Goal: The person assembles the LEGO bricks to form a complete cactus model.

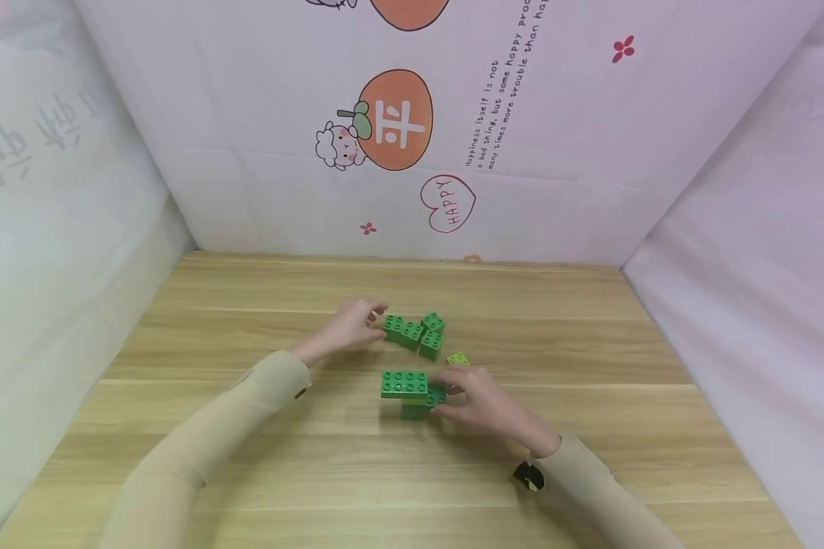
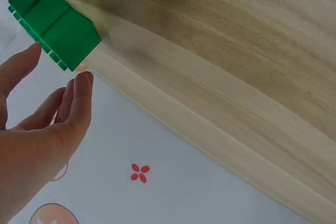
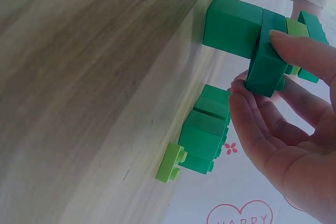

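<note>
My right hand pinches the jutting end of a green brick between thumb and fingers. That brick is part of a small stack: a green block stands beneath it on the table, with a lime brick and a long green brick above. At a group of green bricks farther back, my left hand has its thumb and fingers spread and loosely bent, holding nothing. In the left wrist view the thumb tip comes close to the bricks; contact is hard to tell.
A low lime brick lies behind the right hand, close to the green group. The wooden table meets white printed cloth walls at the back and on both sides. A small black object shows by the right cuff.
</note>
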Motion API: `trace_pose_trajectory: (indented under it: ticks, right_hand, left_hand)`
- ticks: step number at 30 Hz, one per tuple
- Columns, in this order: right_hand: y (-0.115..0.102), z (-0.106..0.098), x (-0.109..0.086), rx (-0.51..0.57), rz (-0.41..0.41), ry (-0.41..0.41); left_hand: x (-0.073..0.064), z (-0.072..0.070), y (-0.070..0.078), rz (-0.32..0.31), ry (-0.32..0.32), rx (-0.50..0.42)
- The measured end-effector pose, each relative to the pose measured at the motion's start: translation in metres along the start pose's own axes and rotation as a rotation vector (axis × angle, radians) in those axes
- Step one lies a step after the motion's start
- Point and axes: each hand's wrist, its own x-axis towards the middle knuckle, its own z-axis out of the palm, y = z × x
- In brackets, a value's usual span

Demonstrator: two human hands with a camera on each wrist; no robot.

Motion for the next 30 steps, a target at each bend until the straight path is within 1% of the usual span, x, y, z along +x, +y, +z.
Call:
trace_pose_trajectory:
  ticks: [7, 17, 19, 24, 30]
  right_hand:
    - [-0.001, -0.001, 0.0, 0.005, 0.006, -0.011]
    - [0.002, 0.002, -0.001, 0.014, -0.001, -0.005]
    - [0.002, 0.002, -0.001, 0.01, -0.009, -0.001]
    - [0.002, 0.001, -0.001, 0.014, 0.003, -0.015]
    - [0.002, 0.0, -0.001, 0.006, 0.004, -0.017]
  left_hand:
    - [0.004, 0.007, -0.003, -0.008, -0.026, 0.023]
    - [0.006, 0.011, -0.005, -0.008, -0.032, 0.007]
    - [0.006, 0.011, -0.005, -0.004, -0.031, 0.0]
    - [0.006, 0.012, -0.007, -0.001, -0.024, -0.024]
    - [0.007, 0.013, -0.008, -0.009, 0.0, -0.054]
